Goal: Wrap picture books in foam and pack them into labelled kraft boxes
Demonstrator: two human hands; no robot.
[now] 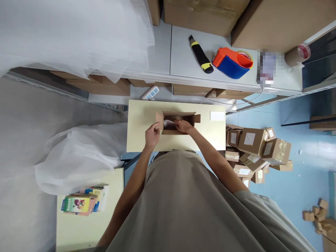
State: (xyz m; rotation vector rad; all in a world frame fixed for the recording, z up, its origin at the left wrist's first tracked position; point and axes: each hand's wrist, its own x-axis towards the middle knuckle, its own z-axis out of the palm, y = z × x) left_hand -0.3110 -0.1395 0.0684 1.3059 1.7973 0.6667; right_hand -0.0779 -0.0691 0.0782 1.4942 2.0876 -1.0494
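Note:
A small open cardboard box [193, 118] lies on a pale yellow table [139, 140] in front of me. My left hand [152, 134] is closed on the box's left flap and holds it out. My right hand [183, 126] reaches into the box, fingers curled and pressed on a white wrapped item [169, 123] inside it. A white label [217, 116] lies flat on the table to the right of the box.
A black and yellow utility knife [201, 55] and an orange and blue tape dispenser [232, 63] lie on the grey shelf behind. Several sealed small boxes [256, 147] pile on the blue floor at right. White foam wrap [78, 154] and stacked books [85, 201] sit at left.

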